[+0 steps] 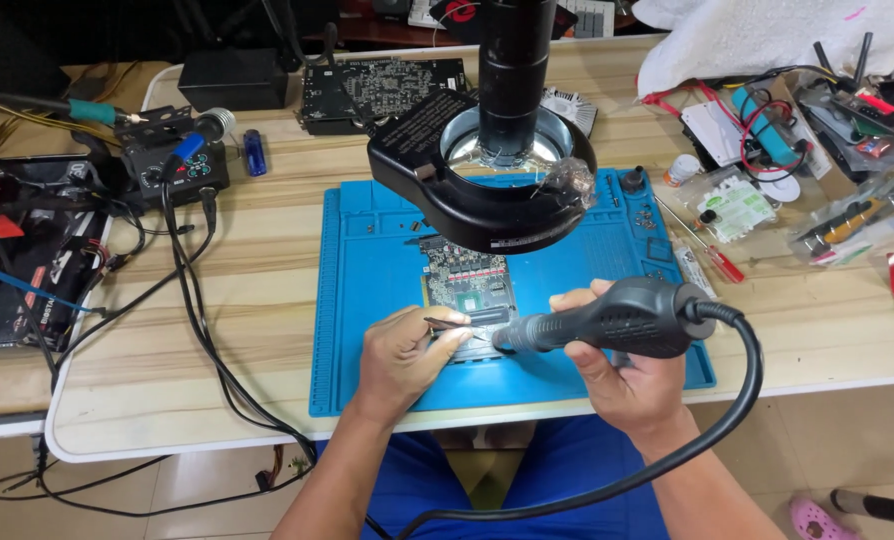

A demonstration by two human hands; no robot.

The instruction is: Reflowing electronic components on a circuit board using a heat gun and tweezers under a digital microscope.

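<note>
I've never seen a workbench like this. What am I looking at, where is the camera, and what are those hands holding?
The single picture comes from a camera worn on the person's head, looking down at their own hands. No machine works here. The right hand grips a black hot-air tool with a thick cable. The left hand pinches thin tweezers. Both point at a green circuit board lying on a blue work mat on the wooden table. Above hangs a black microscope with a ring light. A soldering station sits left; a red-handled screwdriver lies right.
</note>
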